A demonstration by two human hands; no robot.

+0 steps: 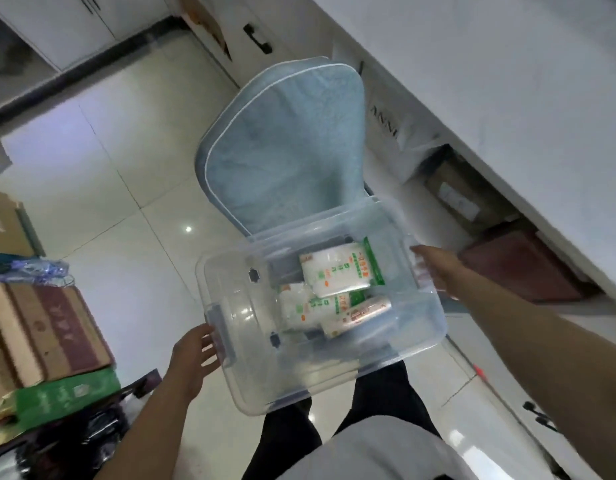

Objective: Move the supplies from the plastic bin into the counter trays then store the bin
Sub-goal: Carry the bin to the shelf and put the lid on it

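Note:
A clear plastic bin (396, 355) is held in the air in front of me, above my legs. Inside it lie several white supply packets (337, 271) with green and orange print. My left hand (195, 355) grips the bin's near-left end by its grey handle clip. My right hand (434, 268) grips the far-right rim. The bin's far edge overlaps a chair's blue seat cushion (282, 143). No counter trays are in view.
A white counter (507, 81) runs along the right, with boxes (524, 265) stored beneath it. Cardboard boxes (47, 327) and bags are stacked at the left. Glossy tiled floor (109, 174) lies between them. White cabinets stand at the back.

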